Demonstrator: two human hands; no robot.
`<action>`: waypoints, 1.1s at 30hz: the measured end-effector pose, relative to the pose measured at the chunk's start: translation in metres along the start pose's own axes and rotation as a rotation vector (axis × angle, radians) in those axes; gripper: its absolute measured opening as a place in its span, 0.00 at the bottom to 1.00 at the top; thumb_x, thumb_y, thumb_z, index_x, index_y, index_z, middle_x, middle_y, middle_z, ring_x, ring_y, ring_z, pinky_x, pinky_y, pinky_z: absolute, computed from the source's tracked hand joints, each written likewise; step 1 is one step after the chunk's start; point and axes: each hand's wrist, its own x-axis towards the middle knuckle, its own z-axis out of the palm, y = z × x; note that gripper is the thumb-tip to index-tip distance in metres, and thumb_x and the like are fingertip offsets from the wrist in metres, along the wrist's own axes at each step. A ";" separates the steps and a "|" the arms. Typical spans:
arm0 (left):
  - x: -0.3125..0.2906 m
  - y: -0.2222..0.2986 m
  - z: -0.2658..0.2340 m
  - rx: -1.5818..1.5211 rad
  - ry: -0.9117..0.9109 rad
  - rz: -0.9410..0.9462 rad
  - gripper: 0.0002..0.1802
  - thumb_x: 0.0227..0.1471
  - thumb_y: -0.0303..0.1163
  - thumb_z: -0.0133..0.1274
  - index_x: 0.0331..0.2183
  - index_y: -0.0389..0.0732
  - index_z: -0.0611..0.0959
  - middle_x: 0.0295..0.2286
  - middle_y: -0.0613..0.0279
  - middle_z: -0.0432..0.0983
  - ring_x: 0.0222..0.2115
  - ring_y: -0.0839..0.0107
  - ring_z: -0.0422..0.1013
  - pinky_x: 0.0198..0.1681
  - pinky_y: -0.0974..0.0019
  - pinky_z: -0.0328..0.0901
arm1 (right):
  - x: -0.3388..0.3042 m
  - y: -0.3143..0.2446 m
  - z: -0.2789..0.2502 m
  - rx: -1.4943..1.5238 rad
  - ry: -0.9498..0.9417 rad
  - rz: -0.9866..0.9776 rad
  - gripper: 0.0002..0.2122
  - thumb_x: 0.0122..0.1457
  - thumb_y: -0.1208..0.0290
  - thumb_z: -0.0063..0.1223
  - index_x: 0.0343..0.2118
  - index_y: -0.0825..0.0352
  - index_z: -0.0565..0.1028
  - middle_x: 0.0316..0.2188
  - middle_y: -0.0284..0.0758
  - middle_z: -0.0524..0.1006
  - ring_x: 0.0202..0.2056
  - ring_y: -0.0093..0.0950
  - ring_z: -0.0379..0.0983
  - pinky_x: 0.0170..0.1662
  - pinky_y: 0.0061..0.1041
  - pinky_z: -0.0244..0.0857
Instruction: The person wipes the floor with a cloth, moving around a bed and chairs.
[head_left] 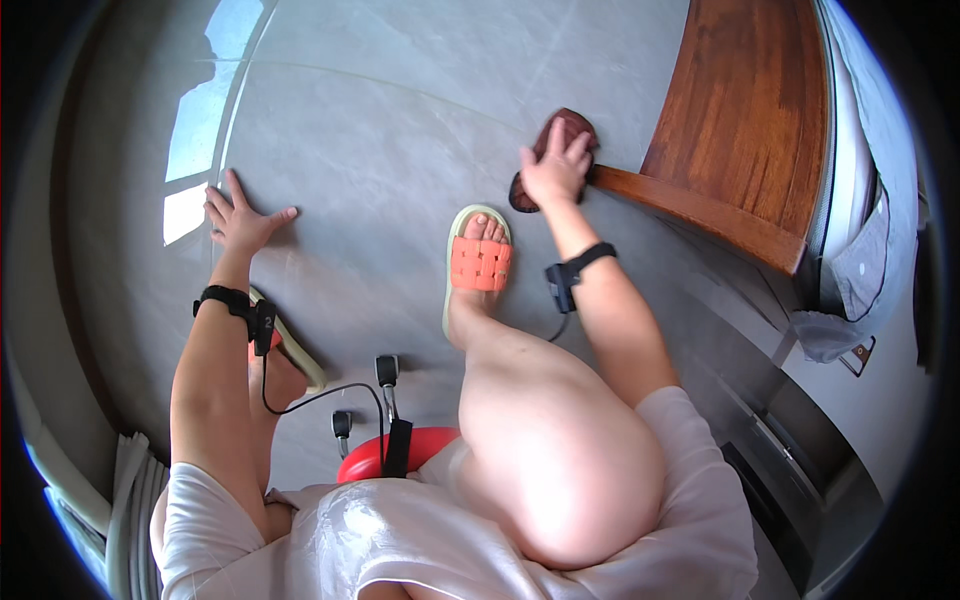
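Note:
Out over the grey floor (330, 150), my left hand (243, 224) has its thumb and fingers spread and holds nothing. Farther right, my right hand (554, 178) rests on or just above a dark reddish-brown, slipper-like item (578, 122), fingers apart. The hand covers the item's middle, and I cannot tell whether it is one piece or two. Between my hands, one foot wears a pale green slide sandal (482, 262) with an orange woven strap. The matching slide (298, 358) is partly hidden behind my left forearm.
A brown wooden bench-like piece (740, 110) stands at the right, its corner close to my right hand. Grey-white cloth (858, 265) hangs beside it. Under me are a red stool seat (425, 445) and its casters (386, 368). Black straps with cables sit on both forearms.

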 end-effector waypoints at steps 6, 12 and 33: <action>-0.015 -0.013 0.013 -0.012 -0.002 0.079 0.68 0.27 0.58 0.68 0.63 0.55 0.45 0.62 0.43 0.30 0.63 0.49 0.30 0.58 0.34 0.41 | -0.077 -0.123 0.017 -0.036 0.112 -1.035 0.28 0.48 0.75 0.48 0.55 0.49 0.65 0.58 0.42 0.57 0.52 0.43 0.57 0.40 0.38 0.61; -0.049 -0.044 0.031 -0.068 -0.089 0.081 0.62 0.33 0.53 0.66 0.63 0.52 0.48 0.62 0.40 0.32 0.63 0.48 0.36 0.60 0.42 0.44 | -0.155 -0.163 0.020 0.050 -0.477 -1.403 0.23 0.50 0.73 0.49 0.51 0.44 0.70 0.57 0.33 0.61 0.49 0.38 0.62 0.45 0.36 0.63; -0.103 -0.185 -0.259 0.073 0.107 0.450 0.32 0.53 0.41 0.55 0.57 0.47 0.65 0.57 0.54 0.58 0.57 0.56 0.56 0.58 0.56 0.55 | -0.014 -0.088 0.024 0.490 0.184 -0.421 0.45 0.48 0.52 0.59 0.63 0.64 0.45 0.62 0.57 0.43 0.62 0.56 0.42 0.61 0.47 0.44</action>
